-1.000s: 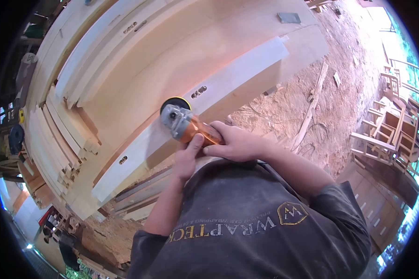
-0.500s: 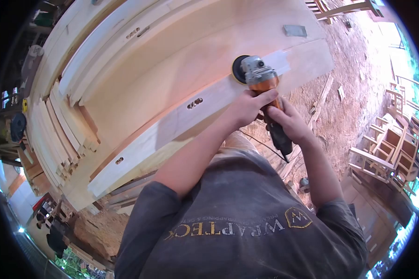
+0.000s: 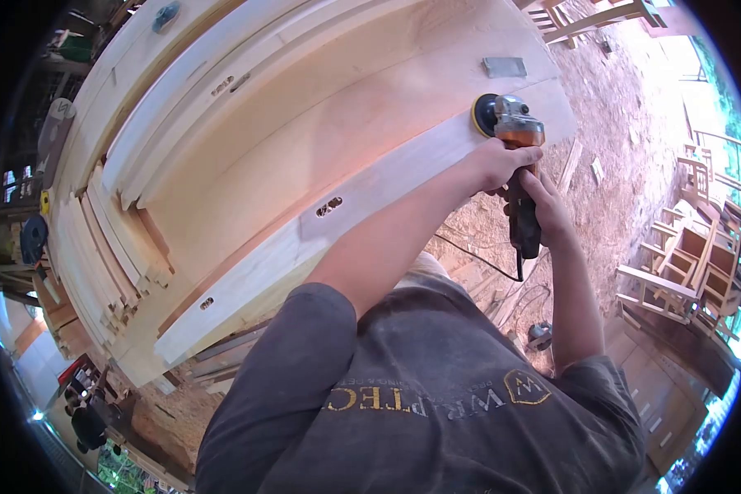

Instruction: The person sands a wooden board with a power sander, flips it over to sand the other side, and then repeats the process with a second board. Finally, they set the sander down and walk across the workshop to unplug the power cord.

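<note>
Both hands grip an orange and black angle grinder (image 3: 520,136) fitted with a round sanding pad (image 3: 485,115). My left hand (image 3: 500,163) is wrapped round the front of its body, just behind the grey gear head. Farther back, my right hand (image 3: 545,206) closes on the black rear handle, from which a cord hangs. The pad sits tilted on edge over the right end of a long pale wooden board (image 3: 387,177). Dark, rough-edged slots (image 3: 329,207) are cut into this board, which lies along the near side of the wide wooden worktable (image 3: 247,173).
A small grey rectangular plate (image 3: 505,67) lies near the table's far right corner. Stacked wooden strips (image 3: 107,247) and curved boards fill the left side. Wooden chair frames (image 3: 687,255) stand at right on the sawdust-covered floor (image 3: 601,123). A person (image 3: 90,424) is at lower left.
Both hands have carried the grinder to the right along the pale board, up to its right end. My left arm reaches farther out, and more of the board shows.
</note>
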